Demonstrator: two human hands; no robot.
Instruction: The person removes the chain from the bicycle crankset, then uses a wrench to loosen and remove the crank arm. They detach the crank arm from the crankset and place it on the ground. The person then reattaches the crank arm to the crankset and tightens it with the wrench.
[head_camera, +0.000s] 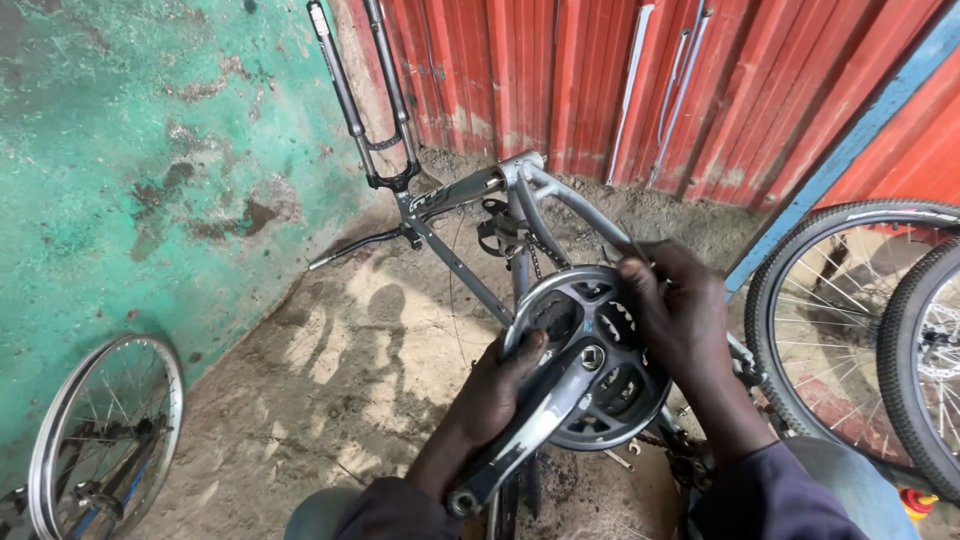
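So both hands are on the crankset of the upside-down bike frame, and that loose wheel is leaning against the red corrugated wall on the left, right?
Not quite. The loose wheel on the left leans against the green painted wall, not the red corrugated wall, as the head view shows. The rest holds: the left hand and right hand are on the crankset of the upturned bike frame.

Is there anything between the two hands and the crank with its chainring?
No. The left hand grips the crank arm, and the right hand already rests on the chainring. Nothing visible lies between them.
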